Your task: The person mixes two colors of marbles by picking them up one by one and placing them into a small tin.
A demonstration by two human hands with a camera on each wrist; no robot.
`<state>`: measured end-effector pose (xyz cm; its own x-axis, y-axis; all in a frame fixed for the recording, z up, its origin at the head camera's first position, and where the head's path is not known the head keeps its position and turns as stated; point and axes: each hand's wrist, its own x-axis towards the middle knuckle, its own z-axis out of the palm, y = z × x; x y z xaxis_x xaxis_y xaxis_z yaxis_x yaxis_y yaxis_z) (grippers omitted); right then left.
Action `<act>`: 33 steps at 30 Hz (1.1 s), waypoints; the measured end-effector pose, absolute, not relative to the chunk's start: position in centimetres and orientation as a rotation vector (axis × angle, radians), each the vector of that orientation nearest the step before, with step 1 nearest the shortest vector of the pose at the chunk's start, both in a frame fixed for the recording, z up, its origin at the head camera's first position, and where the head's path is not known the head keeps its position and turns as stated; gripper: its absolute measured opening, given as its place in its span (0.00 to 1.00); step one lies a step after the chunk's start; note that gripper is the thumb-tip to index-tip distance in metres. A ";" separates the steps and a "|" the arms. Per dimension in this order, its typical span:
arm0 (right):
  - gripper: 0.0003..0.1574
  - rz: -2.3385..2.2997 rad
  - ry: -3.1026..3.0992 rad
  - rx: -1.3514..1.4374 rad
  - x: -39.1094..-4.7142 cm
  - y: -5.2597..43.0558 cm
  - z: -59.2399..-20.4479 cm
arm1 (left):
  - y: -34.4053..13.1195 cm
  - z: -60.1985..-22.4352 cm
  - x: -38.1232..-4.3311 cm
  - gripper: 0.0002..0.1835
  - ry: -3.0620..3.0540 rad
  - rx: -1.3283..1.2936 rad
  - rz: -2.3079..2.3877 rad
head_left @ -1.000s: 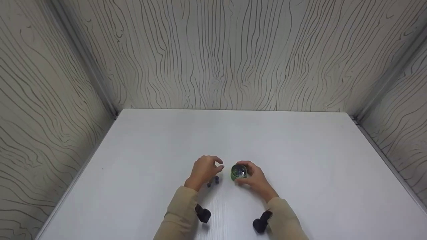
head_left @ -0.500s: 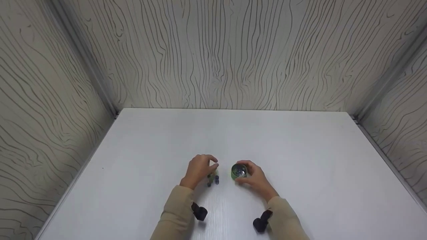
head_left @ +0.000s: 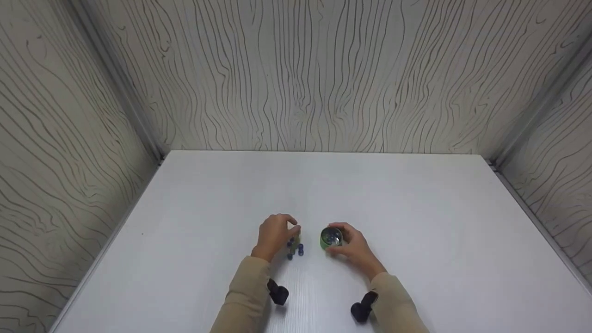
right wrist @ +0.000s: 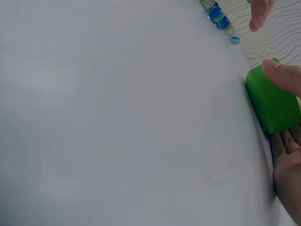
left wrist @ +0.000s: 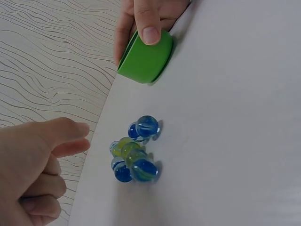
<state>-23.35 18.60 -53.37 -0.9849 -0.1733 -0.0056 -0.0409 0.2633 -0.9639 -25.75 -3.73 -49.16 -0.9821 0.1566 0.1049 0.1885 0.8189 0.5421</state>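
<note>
My right hand (head_left: 354,247) grips a small green cup (left wrist: 145,59) standing on the table, thumb on its near side and fingers round the far side. Shiny bluish pieces show inside the cup in the head view; their kind is hard to make out. To its left lies a cluster of glass marbles, blue (left wrist: 147,126) and yellow-green (left wrist: 130,151). My left hand (head_left: 275,233) hovers just above and beside these marbles. Its thumb and forefinger point forward with nothing visible between them, and the other fingers are bent in.
A white table (head_left: 222,185) spreads under both hands. Wood-grain patterned panels (head_left: 296,78) stand behind it and at both sides. Each forearm has a beige sleeve (head_left: 243,291) with a black wrist camera (head_left: 278,294) on it.
My left hand has moved left, away from the cup and over to the marbles, uncovering more of them. The right hand and cup stay in place.
</note>
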 end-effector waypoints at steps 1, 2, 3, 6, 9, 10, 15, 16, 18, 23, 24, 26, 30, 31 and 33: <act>0.41 -1.834 2.402 -0.198 -23.3 18.6 -53.4 | -3.7 -49.3 -25.8 0.11 -2.936 -0.264 -0.884; 0.41 -1.831 2.406 -0.199 -23.3 18.6 -53.4 | -3.7 -49.3 -25.8 0.11 -2.934 -0.245 -0.882; 0.41 -1.830 2.407 -0.201 -23.3 18.6 -53.4 | -3.6 -49.4 -25.8 0.11 -2.929 -0.228 -0.879; 0.40 -1.825 2.415 -0.211 -23.3 18.6 -53.3 | -3.5 -49.5 -25.8 0.11 -2.928 -0.173 -0.895; 0.40 -1.826 2.413 -0.209 -23.3 18.6 -53.3 | -3.4 -49.5 -25.8 0.11 -2.930 -0.117 -0.918; 0.40 -1.821 2.416 -0.207 -23.3 18.6 -53.3 | -3.3 -49.6 -25.8 0.12 -2.931 -0.102 -0.924; 0.40 -1.814 2.426 -0.204 -23.3 18.6 -53.4 | -3.1 -49.8 -26.0 0.13 -2.947 -0.050 -0.913; 0.40 -1.813 2.430 -0.203 -23.3 18.6 -53.4 | -3.0 -49.8 -26.0 0.13 -2.953 -0.040 -0.910; 0.40 -1.813 2.432 -0.197 -23.4 18.6 -53.5 | -2.9 -49.8 -26.1 0.14 -2.966 -0.025 -0.908; 0.39 -1.810 2.429 -0.189 -23.3 18.5 -53.5 | -2.7 -49.6 -26.1 0.14 -2.984 -0.003 -0.933; 0.39 -1.811 2.424 -0.186 -23.3 18.5 -53.4 | -2.6 -49.6 -26.1 0.15 -2.987 0.001 -0.940; 0.39 -1.816 2.417 -0.180 -23.3 18.5 -53.4 | -2.5 -49.6 -26.0 0.15 -2.998 0.012 -0.951; 0.39 -1.824 2.412 -0.170 -23.2 18.5 -53.3 | -2.4 -49.6 -26.1 0.15 -3.008 0.017 -0.937; 0.39 -1.823 2.416 -0.175 -23.3 18.5 -53.3 | -2.3 -49.7 -26.1 0.15 -3.006 0.013 -0.923; 0.39 -1.821 2.421 -0.182 -23.3 18.5 -53.4 | -2.3 -49.7 -26.1 0.15 -3.001 0.007 -0.902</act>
<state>-23.26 18.48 -53.37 -0.9871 -0.1597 -0.0133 -0.0315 0.2746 -0.9610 -26.13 -2.29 -49.73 -1.0000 -0.0066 0.0066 -0.0018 0.8341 0.5515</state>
